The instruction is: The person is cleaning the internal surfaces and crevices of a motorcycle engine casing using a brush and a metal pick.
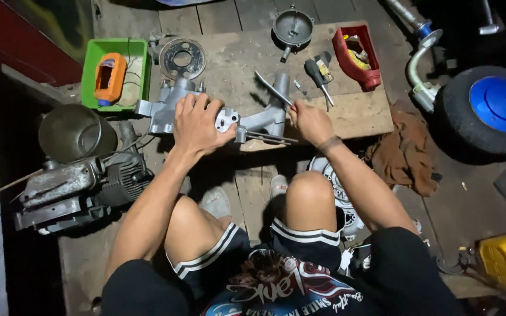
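- The grey cast-metal engine casing lies on the worn wooden board, close before the person's knees and within easy reach.
- The left hand lies spread over its top, seemingly to steady it.
- The right hand is closed around a slim metal rod tool set against the casing's right end.
- A black-handled screwdriver and a red plastic tray lie just beyond, a green tub to the left.

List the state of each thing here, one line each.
Left hand: pressed flat on the grey cast-metal engine casing.
Right hand: gripping a slim metal rod tool, angled against the casing.
Green plastic tray: holds an orange device.
Red plastic bin: open, with small parts.
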